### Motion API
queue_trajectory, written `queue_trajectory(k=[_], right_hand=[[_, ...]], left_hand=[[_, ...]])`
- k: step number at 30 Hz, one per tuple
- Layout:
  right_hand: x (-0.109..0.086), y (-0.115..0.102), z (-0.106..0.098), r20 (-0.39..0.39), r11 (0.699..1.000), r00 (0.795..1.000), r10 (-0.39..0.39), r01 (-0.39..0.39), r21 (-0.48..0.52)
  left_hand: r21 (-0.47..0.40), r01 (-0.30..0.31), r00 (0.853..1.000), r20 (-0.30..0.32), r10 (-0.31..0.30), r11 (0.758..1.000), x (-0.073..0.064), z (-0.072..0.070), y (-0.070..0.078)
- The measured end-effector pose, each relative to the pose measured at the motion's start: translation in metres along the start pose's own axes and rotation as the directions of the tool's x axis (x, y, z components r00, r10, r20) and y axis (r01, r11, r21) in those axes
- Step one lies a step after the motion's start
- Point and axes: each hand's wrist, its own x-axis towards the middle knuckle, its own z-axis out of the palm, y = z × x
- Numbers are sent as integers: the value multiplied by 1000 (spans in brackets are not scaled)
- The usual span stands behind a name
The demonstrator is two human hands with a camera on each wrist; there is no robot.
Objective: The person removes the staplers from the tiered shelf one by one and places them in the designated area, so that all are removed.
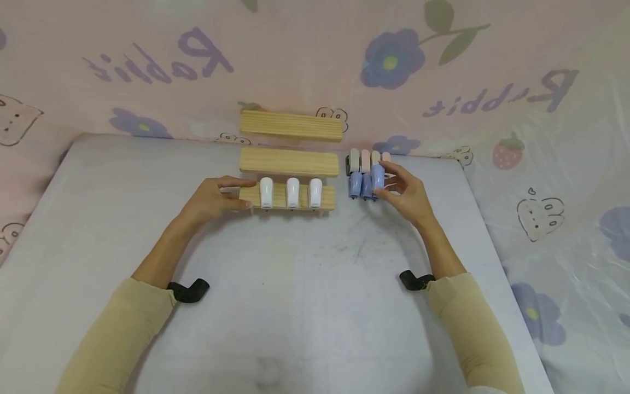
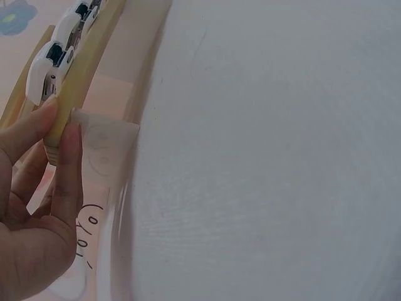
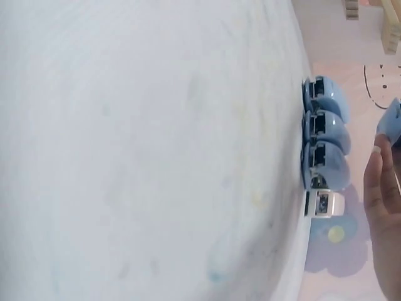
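My left hand (image 1: 210, 200) pinches the left end of the lowest board (image 1: 279, 195) of a three-tier wooden rack, thumb and fingers on either face. On that board stand three white mini staplers (image 1: 292, 192) in a spaced row. At the rack's right, my right hand (image 1: 409, 196) holds a blue mini stapler (image 1: 378, 176) between thumb and fingertips, raised over the others. Below it, several blue staplers (image 3: 327, 128) stand side by side on the table, best seen in the right wrist view. In the left wrist view, white staplers (image 2: 41, 72) show just beyond my thumb.
Grey, pink and white staplers (image 1: 365, 160) stand in a row behind the blue ones. The rack's middle board (image 1: 289, 162) and top board (image 1: 291, 126) rise behind the lowest. A patterned sheet (image 1: 305, 65) backs the white table (image 1: 295, 306).
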Motion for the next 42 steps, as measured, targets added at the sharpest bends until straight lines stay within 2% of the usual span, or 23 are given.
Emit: queue_trajectory(k=[8, 16, 19, 24, 28, 33, 42], right_hand=[[-7, 8, -15, -16, 999, 999, 33, -34, -24], [-12, 12, -26, 10, 989, 991, 135, -134, -56], [-13, 18, -29, 19, 981, 984, 175, -173, -85], [-11, 40, -34, 17, 972, 976, 215, -213, -100], [-10, 55, -37, 11, 958, 972, 237, -231, -167], [-8, 61, -38, 31, 943, 967, 255, -241, -227], [-1, 66, -37, 70, 935, 958, 279, -255, -247]], left_hand=[[-15, 5, 1000, -2, -5, 1000, 1, 0, 4], [-6, 1, 1000, 1, -1, 1000, -1, 0, 4], [-8, -3, 1000, 0, 3, 1000, -1, -1, 3], [-11, 2, 1000, -4, -2, 1000, -1, -1, 1], [-30, 2, 1000, 3, -2, 1000, -1, 0, 0], [-29, -4, 1000, 9, 4, 1000, -2, -1, 1], [-47, 6, 1000, 10, -5, 999, -2, -1, 1]])
